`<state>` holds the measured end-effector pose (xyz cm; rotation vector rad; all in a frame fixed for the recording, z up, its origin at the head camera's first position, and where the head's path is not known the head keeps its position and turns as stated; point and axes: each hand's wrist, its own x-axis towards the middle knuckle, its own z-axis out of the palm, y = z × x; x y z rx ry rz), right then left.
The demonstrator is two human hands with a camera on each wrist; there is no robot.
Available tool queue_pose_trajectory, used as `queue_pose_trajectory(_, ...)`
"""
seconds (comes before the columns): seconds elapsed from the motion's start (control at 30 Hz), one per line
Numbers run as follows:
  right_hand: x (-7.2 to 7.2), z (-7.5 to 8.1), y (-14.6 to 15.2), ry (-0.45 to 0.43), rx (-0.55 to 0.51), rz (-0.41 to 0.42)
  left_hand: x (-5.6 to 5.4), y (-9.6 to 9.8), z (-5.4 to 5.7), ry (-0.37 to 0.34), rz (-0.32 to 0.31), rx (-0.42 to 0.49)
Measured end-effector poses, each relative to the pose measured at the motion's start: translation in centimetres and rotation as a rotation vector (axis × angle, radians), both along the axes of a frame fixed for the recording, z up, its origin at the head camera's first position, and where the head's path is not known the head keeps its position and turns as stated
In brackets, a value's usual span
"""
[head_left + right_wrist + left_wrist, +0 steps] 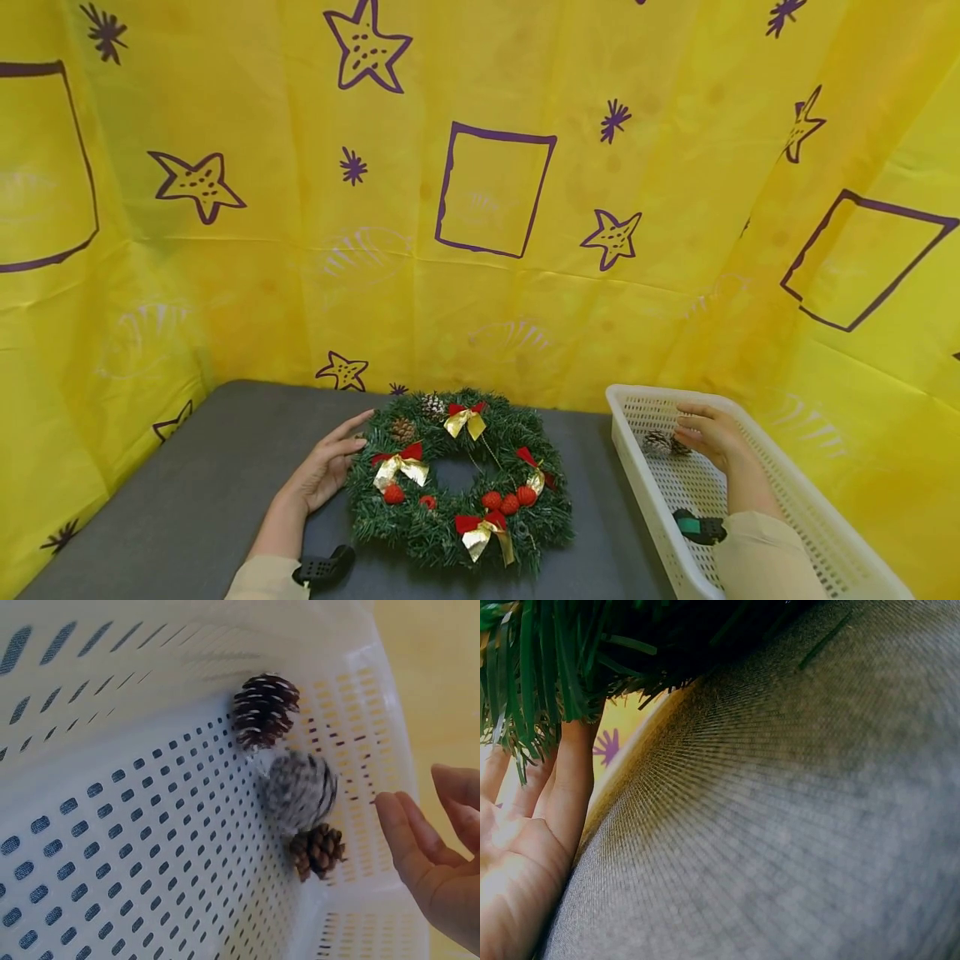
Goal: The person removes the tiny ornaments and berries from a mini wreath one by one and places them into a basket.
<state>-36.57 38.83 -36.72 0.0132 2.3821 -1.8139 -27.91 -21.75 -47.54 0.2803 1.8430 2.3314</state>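
Observation:
A green wreath (517, 433) lies on the grey table, dressed with red-and-gold bows, red berries and two pinecones. At its left edge rests my left hand (322, 471), fingers loosely extended; in the left wrist view the needles cover the fingertips of that hand (525, 847). My right hand (708, 437) hovers over the far part of a white plastic basket (697, 483), its fingers relaxed and holding nothing. Near those fingers, in the right wrist view, sit a dark white-tipped pinecone (264, 709), a whitish pinecone (300, 791) and a smaller brown pinecone (319, 850) against the basket's end.
The basket stands along the right side of the grey table (225, 467), a short gap from the wreath. Yellow cloth (495, 300) printed with purple stars and squares hangs behind and on both sides. Each wrist carries a black strapped device (322, 568).

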Motion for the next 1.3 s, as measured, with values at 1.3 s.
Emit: queue_pose_trajectory(1.3,-0.6,2.7,-1.0,0.019,-0.012,-0.016,0.0,0.1,0.0,0.015,0.004,-0.006)
